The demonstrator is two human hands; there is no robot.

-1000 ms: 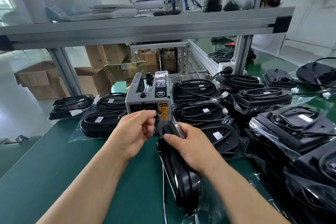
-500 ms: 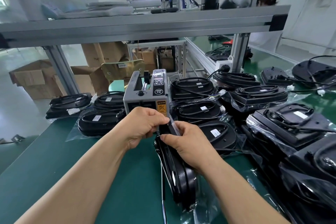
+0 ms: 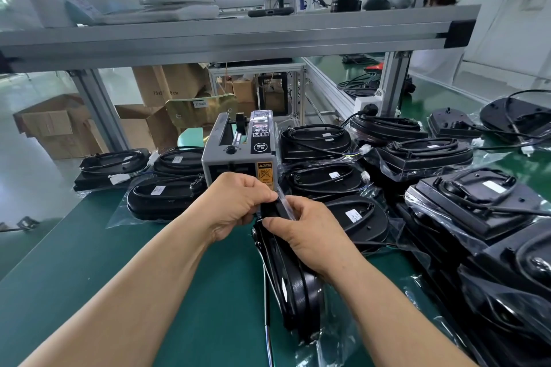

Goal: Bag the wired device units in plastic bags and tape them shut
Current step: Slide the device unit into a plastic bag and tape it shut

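Before the tape dispenser (image 3: pixel 238 158), the right hand (image 3: pixel 310 235) pinches the bagged device unit (image 3: pixel 298 286), steadying it on edge. The left hand (image 3: pixel 235 205) has its grip pinching a clear strip (image 3: pixel 284 202), likely tape, onto it.

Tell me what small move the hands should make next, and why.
Probably press the clear strip flat over the bag's top end. The left hand pinches that strip, likely tape, against the bagged unit, which the right hand grips standing on edge before the tape dispenser; the strip's upper end sticks up loose.
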